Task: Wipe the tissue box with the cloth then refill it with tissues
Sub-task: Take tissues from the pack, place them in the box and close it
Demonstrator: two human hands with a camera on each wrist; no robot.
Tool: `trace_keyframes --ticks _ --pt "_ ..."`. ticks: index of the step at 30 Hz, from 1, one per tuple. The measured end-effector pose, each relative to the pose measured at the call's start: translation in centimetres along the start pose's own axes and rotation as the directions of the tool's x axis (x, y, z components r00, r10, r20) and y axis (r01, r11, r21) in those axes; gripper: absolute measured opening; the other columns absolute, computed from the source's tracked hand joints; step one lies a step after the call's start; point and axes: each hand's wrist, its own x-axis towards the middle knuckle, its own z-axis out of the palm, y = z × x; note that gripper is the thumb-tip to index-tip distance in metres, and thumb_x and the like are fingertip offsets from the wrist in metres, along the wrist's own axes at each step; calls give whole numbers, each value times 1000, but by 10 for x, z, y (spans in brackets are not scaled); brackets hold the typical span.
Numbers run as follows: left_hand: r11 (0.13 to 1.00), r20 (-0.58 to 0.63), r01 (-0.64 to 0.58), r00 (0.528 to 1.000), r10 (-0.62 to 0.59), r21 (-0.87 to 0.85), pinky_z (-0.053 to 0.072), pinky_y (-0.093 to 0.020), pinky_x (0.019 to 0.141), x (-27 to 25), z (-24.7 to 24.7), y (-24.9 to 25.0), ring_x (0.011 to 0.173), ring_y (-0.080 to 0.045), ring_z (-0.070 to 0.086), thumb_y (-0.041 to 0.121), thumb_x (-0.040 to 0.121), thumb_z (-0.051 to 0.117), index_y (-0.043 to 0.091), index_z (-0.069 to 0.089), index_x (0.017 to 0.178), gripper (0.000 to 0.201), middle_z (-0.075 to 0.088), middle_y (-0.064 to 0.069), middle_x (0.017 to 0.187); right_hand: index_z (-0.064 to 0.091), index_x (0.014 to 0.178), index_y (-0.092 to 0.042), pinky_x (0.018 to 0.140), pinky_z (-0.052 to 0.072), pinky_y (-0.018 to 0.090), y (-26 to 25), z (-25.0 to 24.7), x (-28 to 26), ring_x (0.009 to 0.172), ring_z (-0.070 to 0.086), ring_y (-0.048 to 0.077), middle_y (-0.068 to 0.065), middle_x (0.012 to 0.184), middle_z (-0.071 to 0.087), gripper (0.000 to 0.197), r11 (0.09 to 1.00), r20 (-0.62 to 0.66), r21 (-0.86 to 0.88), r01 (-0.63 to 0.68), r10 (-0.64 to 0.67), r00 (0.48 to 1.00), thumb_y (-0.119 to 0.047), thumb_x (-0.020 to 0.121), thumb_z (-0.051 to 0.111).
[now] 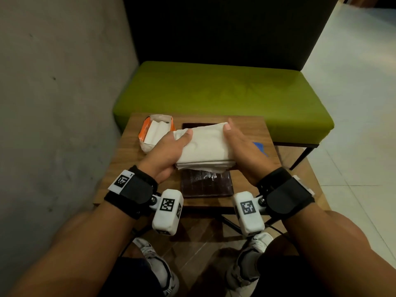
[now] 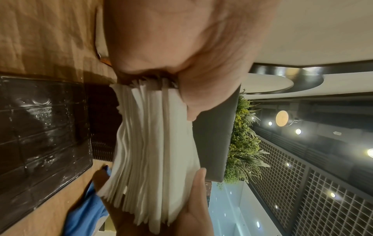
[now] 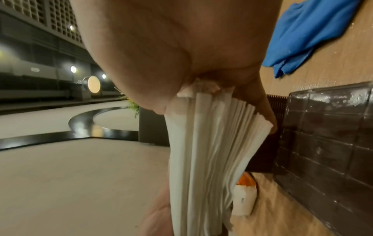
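A thick stack of white tissues (image 1: 203, 146) hangs just above the dark brown tissue box (image 1: 192, 125), whose far rim shows behind it. My left hand (image 1: 171, 146) grips the stack's left end with the thumb on top. My right hand (image 1: 235, 144) grips the right end the same way. In the left wrist view the tissue stack (image 2: 153, 143) is pinched between thumb and fingers, its sheets fanned. The right wrist view shows the tissue stack (image 3: 201, 151) from the other end. The blue cloth (image 1: 260, 147) lies on the table behind my right hand.
The box's glossy brown lid (image 1: 206, 185) lies flat near the table's front edge. An opened orange and white tissue pack (image 1: 156, 133) sits at the back left. The small wooden table (image 1: 128, 168) stands against a green bench (image 1: 214, 93), with a grey wall on the left.
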Motion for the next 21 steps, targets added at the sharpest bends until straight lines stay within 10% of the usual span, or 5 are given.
trace_keyframes --ticks 5,10,21 --pt "998 -18 -13 1000 14 62 63 -36 79 2 2 3 111 -26 78 42 107 65 12 61 136 43 80 -9 123 66 137 -24 103 60 48 4 -1 10 116 76 22 4 133 75 70 980 -84 173 -101 117 990 -77 91 61" --pt "994 -12 -15 1000 16 112 63 -42 96 8 5 1 114 -26 77 45 107 65 10 60 136 46 79 -10 126 70 125 -21 111 55 50 -10 4 -1 123 71 29 4 130 76 33 978 -123 209 -8 34 992 -45 103 65" --pt "998 64 33 997 -36 52 58 -39 105 -2 4 19 117 -22 76 45 112 51 12 70 124 40 80 -7 125 66 109 -10 71 60 34 -14 3 3 83 71 22 12 105 74 7 971 -219 238 -32 85 972 -8 107 58"
